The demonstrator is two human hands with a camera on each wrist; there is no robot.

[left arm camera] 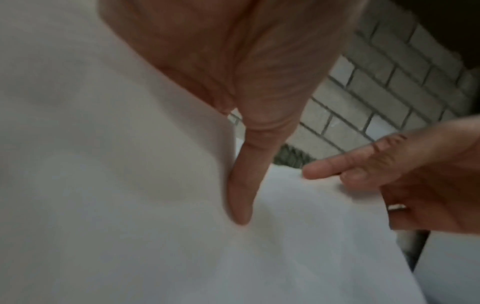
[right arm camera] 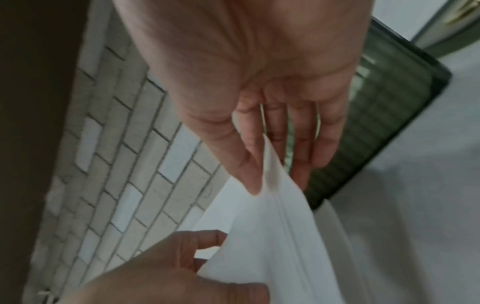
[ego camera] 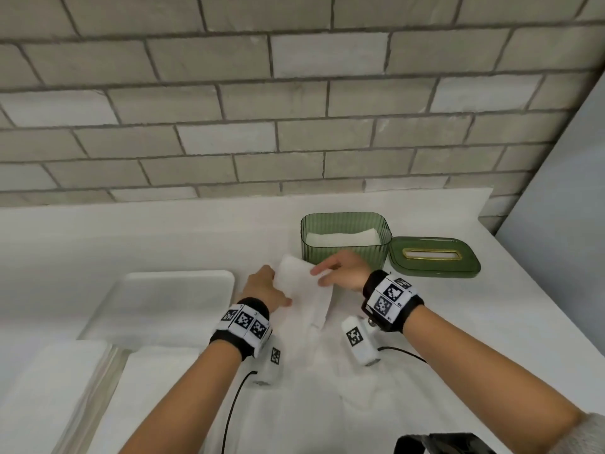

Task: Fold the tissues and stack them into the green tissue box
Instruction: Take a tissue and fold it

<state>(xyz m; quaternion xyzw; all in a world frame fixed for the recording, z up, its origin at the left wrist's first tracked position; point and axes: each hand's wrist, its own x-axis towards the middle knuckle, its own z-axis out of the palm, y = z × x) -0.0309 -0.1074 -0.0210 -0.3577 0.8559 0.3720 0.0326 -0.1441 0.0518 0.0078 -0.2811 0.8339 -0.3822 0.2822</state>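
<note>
Tissue [ego camera: 302, 290] pinched between both hands' fingers [right arm camera: 249, 164]

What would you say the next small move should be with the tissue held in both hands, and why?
Probably bring the two held edges together to finish the fold. The left hand and right hand each pinch the tissue, which hangs loose above the table and looks only partly folded. The green tissue box stands open just behind, with tissues already inside.
</note>
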